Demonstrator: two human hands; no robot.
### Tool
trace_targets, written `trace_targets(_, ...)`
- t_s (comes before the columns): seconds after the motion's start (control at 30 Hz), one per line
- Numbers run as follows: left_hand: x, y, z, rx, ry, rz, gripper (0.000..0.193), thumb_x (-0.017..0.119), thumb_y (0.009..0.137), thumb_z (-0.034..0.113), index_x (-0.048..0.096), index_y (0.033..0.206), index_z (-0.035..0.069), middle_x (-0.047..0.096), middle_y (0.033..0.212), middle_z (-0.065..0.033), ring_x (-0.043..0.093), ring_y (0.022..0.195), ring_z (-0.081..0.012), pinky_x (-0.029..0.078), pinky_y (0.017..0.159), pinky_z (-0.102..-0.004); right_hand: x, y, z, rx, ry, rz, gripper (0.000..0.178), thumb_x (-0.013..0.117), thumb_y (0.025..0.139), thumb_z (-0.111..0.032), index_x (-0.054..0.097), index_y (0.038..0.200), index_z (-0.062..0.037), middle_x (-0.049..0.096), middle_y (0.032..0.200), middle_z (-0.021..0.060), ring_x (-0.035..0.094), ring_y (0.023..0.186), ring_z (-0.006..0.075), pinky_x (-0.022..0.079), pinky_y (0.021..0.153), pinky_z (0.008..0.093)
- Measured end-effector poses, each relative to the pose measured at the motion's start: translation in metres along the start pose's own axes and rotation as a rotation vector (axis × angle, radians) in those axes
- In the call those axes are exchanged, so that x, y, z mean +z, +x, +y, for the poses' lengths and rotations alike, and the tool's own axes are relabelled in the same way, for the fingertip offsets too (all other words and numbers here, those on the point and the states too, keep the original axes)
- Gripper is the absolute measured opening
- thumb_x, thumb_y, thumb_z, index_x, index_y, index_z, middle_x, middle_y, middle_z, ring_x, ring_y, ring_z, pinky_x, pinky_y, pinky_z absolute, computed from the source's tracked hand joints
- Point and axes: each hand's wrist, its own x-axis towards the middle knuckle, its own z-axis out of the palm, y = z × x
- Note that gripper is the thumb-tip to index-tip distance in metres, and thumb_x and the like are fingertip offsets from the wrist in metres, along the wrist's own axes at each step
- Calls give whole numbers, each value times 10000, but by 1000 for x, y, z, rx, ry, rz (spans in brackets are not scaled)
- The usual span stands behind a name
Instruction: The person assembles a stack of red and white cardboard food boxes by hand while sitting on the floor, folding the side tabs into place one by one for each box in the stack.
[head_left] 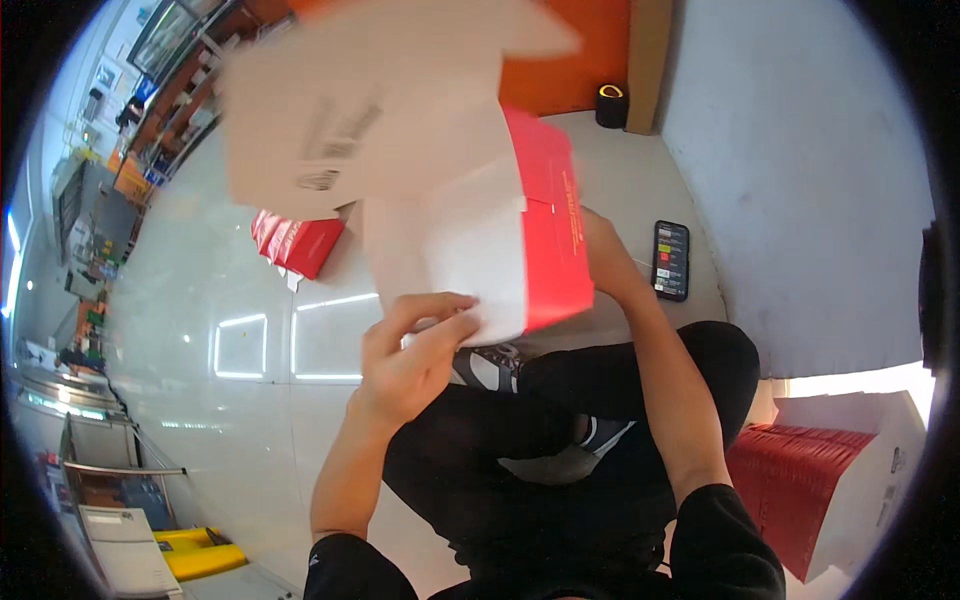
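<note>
In front of me a partly folded cardboard box [470, 255] is held up off the floor, white inside and red on its right side. Its large tan flap [360, 110] stands raised and is blurred by motion. My left hand [415, 350] pinches the box's near left edge between thumb and fingers. Against the red side, my right hand [608, 258] holds the box from the right; its fingers are hidden behind the panel. Beyond my left hand, a red package [300, 243] lies on the floor.
A phone [671, 260] with a lit screen lies right of the box. A stack of flat red cartons [800, 480] stands at lower right beside a pale wall [790, 180]. A black cylinder [611, 106] sits at the far wall. My crossed legs [560, 420] are below.
</note>
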Motion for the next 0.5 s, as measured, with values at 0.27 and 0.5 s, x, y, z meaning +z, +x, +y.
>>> trace_targets(0.27, 32, -6, -31, -165, 164, -327, 253, 677, 900, -17, 701, 1130, 87, 652, 976, -78, 746, 802, -246, 584, 618, -380, -7, 3, -16, 173, 40, -86, 264, 631, 952, -195, 641, 1105, 20, 690, 1064, 262, 679, 975, 418, 538, 860, 469)
trace_targets(0.5, 34, 7, -30, -225, 222, -493, 226, 652, 948, 7, 681, 1169, 49, 666, 983, -127, 718, 783, -317, 561, 658, -406, -7, 6, -13, 260, 252, -64, 265, 641, 936, -164, 639, 1135, 10, 683, 1097, 235, 661, 1032, 424, 532, 887, 462)
